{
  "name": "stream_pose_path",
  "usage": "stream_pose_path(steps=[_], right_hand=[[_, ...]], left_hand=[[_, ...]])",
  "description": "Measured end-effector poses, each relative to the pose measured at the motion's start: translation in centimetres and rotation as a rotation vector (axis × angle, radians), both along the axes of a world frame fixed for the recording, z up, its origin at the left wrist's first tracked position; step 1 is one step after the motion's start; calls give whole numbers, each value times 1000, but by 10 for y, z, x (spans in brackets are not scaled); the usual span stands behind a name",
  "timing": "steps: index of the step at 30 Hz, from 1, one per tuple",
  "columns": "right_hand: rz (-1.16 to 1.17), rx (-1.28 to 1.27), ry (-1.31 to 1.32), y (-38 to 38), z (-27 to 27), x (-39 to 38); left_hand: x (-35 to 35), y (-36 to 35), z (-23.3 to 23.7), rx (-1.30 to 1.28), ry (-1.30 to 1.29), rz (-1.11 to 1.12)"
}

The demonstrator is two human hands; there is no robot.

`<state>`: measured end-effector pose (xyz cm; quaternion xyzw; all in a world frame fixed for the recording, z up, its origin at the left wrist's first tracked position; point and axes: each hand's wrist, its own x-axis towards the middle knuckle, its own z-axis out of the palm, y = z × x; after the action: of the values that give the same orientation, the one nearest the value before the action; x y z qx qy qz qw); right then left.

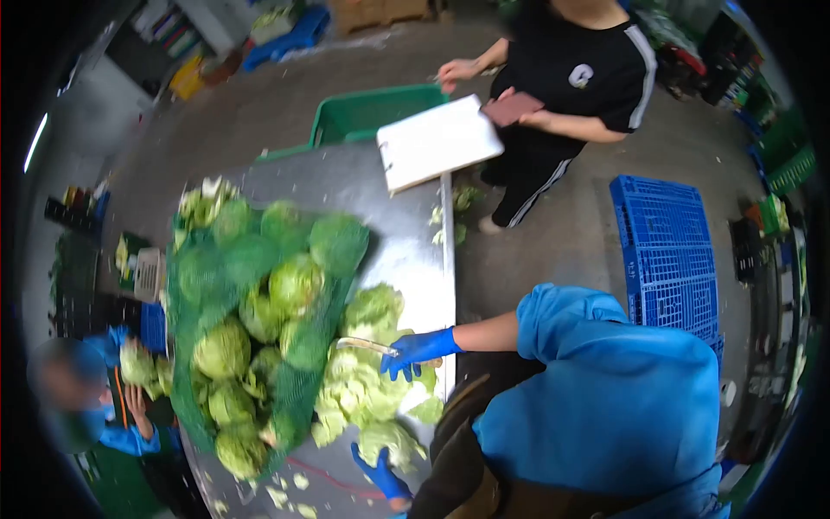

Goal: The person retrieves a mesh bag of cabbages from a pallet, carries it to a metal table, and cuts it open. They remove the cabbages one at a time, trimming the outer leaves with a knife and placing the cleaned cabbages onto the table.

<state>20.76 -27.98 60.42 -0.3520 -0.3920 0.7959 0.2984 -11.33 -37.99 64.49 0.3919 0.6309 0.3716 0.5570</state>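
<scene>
My right hand, in a blue glove, grips a knife whose blade points left over a pile of loose pale green leaves. Nearer the bottom of the view, my left hand, also gloved in blue, holds a trimmed cabbage head from below and from its left side. Beside the leaves lies a large green net bag, open over several cabbage heads. All of it rests on a metal table.
A person in black stands past the table's edge with a dark red notebook, near a white binder. Behind is a green crate. Blue pallets lie at right. Another person holds cabbage at left.
</scene>
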Motion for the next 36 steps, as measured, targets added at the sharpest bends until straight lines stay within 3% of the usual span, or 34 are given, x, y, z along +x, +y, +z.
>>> stream_pose_path(steps=[2,4,6,8,10,11,14,15,16,17,18,20,23,26,30,33,34,36], right_hand=[[130,-80,57,-7,-11,-35],[210,147,3,-13,-74,-77],[240,415,-325,1,-84,-74],[32,362,-399,23,-82,-58],[-127,402,-285,48,-87,-39],[-75,411,-430,55,-87,-28],[-52,620,-757,48,-9,-18],[-54,635,-682,40,14,-20],[-83,461,-486,31,20,-32],[-96,586,-452,21,33,-40],[25,500,-457,12,70,-47],[-49,805,-507,-3,91,-68],[9,856,-652,2,85,-79],[49,829,-536,22,70,-63],[-369,529,-560,47,36,-51],[-343,689,-868,55,40,-33],[-282,738,-842,49,55,-37],[-154,583,-718,36,89,-52]], left_hand=[[-13,-4,1,-51,-72,10],[-37,-13,-25,-146,-353,178],[-44,-13,-32,-220,-550,300],[-17,-1,-6,-157,-599,293],[-15,-3,4,-122,-705,330],[-12,-1,6,-97,-694,383],[-6,17,12,-86,-821,428],[-3,20,14,-82,-851,424],[2,26,15,-76,-886,408],[7,31,18,-70,-922,389],[14,34,21,-76,-923,389],[28,42,31,-89,-926,383],[40,48,39,-115,-1007,368],[33,42,34,-198,-1018,397],[35,36,39,-283,-996,366],[38,34,44,-224,-911,328],[38,33,44,-196,-872,311],[32,27,41,-180,-926,337]])
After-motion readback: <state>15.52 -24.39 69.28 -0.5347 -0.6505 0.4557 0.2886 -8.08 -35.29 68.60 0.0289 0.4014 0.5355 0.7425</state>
